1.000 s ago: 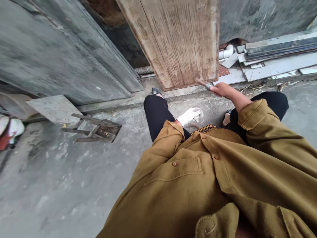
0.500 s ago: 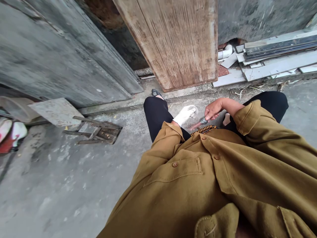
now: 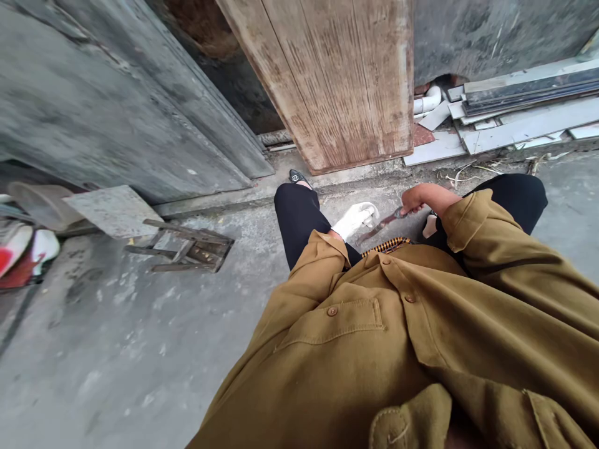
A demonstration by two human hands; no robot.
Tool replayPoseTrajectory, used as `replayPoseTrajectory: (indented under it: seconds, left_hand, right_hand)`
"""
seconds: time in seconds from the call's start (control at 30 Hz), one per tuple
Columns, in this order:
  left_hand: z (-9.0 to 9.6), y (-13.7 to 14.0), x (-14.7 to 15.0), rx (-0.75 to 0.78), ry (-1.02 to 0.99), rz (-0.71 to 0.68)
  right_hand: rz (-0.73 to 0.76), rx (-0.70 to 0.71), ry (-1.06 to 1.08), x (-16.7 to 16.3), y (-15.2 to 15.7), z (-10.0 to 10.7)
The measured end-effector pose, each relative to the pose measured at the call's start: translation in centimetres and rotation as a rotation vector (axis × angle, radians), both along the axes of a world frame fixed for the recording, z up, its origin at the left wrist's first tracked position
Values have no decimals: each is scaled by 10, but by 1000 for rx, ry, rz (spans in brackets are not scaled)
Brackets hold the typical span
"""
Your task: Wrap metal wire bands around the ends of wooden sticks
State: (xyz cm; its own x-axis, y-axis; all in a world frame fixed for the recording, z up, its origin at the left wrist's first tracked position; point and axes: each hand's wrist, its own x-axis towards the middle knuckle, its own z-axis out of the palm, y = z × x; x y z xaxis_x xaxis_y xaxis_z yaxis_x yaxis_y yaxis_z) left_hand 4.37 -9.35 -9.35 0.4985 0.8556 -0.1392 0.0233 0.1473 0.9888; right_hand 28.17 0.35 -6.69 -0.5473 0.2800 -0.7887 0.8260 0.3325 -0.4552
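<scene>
My left hand, in a white glove, is between my knees with its fingers curled. Whether it holds anything I cannot make out. My bare right hand is closed on the dark grip of a long, narrow, knife-like tool. Its reddish-brown blade slants down and left, close below the gloved fingers. I cannot tell whether the blade touches the glove. Just under the blade lies a yellow-and-black striped band at my waist.
A wooden board leans ahead of me against the grey wall. Stacked panels and a white pipe elbow lie at right. To my left are a small wooden stool, a flat slab and a translucent tub.
The knife-like tool has moved slightly up and right with my right hand, and its blade now shows more of its length. My left hand keeps almost the same place and curl.
</scene>
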Motion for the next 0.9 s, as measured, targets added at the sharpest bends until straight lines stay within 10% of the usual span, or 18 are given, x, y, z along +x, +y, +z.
replayPoseTrajectory:
  seconds: [0.17,0.43,0.6,0.77,0.9]
  left_hand:
    - [10,3,-7,62,14,192]
    - [10,7,-7,67,93,253]
    - [0,0,7,-37,125,35]
    - [-2,-4,14,-41,137,-159]
    - [1,-3,10,-61,187,-105]
  right_hand:
    - [39,-364,121,-11,-18,17]
    - [21,-530,339,-8,-22,35]
    - [-392,-48,721,-5,-20,52]
    - [-313,525,183,-13,-9,42]
    - [-7,177,-69,-21,-16,25]
